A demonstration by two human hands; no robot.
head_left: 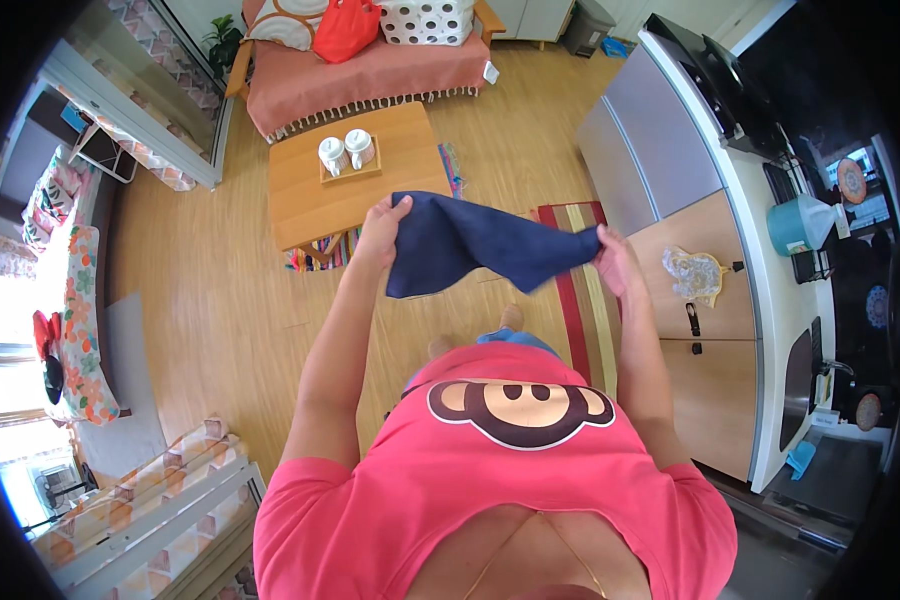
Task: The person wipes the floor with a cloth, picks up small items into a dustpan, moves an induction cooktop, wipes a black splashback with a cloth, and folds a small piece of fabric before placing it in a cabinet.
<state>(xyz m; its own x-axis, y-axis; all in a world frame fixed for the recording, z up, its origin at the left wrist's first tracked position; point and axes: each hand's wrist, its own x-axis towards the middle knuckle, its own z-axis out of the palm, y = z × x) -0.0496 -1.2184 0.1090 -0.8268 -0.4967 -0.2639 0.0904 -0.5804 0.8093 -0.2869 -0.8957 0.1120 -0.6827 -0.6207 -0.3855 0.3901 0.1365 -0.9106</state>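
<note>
A dark navy cloth is stretched in the air in front of me, between my two hands. My left hand grips its upper left corner, thumb on top. At the other end, my right hand pinches the gathered right tip. The cloth sags in folds, with one lower corner hanging towards the floor. Part of the wooden coffee table lies behind its upper left edge in my view.
Two white lidded mugs stand on a small wooden tray on the coffee table. Beyond is a sofa with a pink cover. A striped rug and a kitchen counter with cabinets are to my right. A bed stands far left.
</note>
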